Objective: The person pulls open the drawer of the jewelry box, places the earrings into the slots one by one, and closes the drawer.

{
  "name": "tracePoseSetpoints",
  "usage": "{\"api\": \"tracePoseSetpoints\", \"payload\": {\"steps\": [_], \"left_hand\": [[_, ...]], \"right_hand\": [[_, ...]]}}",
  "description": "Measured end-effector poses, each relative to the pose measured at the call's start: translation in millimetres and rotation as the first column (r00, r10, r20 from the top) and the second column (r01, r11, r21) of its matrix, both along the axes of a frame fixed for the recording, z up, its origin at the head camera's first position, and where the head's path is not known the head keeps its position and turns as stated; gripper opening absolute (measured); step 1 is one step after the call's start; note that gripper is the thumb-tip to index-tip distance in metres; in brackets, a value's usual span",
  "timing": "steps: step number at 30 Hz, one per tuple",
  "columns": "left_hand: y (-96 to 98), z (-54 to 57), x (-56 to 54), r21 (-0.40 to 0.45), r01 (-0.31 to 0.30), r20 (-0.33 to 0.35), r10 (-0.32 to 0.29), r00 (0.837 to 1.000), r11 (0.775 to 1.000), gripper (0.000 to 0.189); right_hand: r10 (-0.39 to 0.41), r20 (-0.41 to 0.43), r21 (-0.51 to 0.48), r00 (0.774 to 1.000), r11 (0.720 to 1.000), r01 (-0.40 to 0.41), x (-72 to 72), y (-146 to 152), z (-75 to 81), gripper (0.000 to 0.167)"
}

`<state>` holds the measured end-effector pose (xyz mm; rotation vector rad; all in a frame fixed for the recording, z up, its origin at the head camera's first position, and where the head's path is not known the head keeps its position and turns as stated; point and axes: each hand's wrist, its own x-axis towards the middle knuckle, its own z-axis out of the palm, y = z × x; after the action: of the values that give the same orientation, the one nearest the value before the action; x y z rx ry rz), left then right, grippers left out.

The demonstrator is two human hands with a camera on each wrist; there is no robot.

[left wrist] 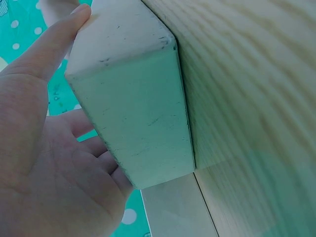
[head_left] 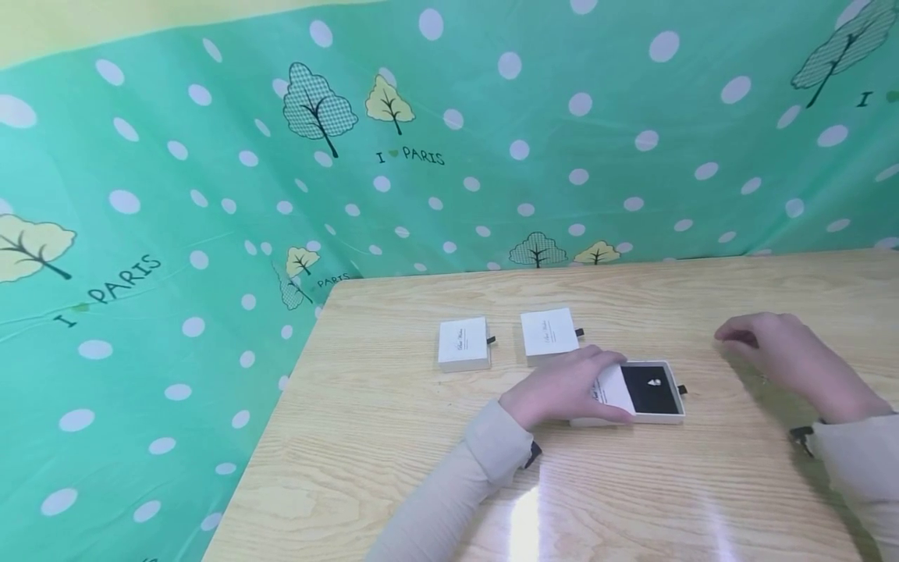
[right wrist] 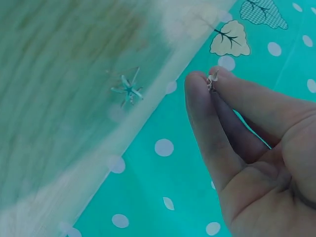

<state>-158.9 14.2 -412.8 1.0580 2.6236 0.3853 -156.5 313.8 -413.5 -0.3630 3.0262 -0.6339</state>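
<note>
My left hand (head_left: 569, 386) grips a white drawer-style box (head_left: 612, 389), thumb and fingers along opposite sides. In the left wrist view the end of this box (left wrist: 133, 118) fills the space beside the palm, down at the table. Its drawer is pulled partway out to the right, showing a black insert (head_left: 646, 398) with a small silvery jewelry piece (head_left: 654, 382) on it. To the right, my right hand (head_left: 790, 359) is raised over the table. Between its thumb and forefinger it pinches a tiny shiny jewelry piece (right wrist: 212, 80). A star-shaped jewelry piece (right wrist: 129, 90) lies on the wood below.
Behind the left hand stand two closed white boxes, one further left (head_left: 462, 343) and one nearer (head_left: 550, 336), each with a black pull tab on its right. A green dotted cloth (head_left: 477, 140) hangs along the wooden table's (head_left: 365, 437) back and left edges.
</note>
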Motion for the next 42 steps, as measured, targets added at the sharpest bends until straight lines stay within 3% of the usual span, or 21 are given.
{"api": "tracePoseSetpoints", "payload": {"steps": [14, 24, 31, 42], "left_hand": [[0.2, -2.1, -0.1, 0.009, 0.0, 0.001, 0.0, 1.0, 1.0, 0.087], [0.5, -2.4, -0.2, 0.004, 0.001, -0.003, -0.001, 1.0, 1.0, 0.088], [0.5, -1.7, -0.7, 0.009, 0.002, -0.007, -0.002, 1.0, 1.0, 0.087], [0.7, -4.1, -1.3, 0.024, -0.008, 0.016, 0.008, 1.0, 1.0, 0.086]], "right_hand": [[0.036, -0.063, 0.005, 0.997, 0.999, -0.036, -0.6, -3, 3.0, 0.022], [0.007, -0.151, -0.061, 0.989, 0.998, -0.016, 2.2, -9, 5.6, 0.014], [-0.003, -0.146, -0.127, 0.989, 0.992, -0.016, 4.4, -14, 10.3, 0.013], [0.12, -0.243, -0.145, 0.963, 0.977, -0.159, 10.1, -33, 14.4, 0.015]]}}
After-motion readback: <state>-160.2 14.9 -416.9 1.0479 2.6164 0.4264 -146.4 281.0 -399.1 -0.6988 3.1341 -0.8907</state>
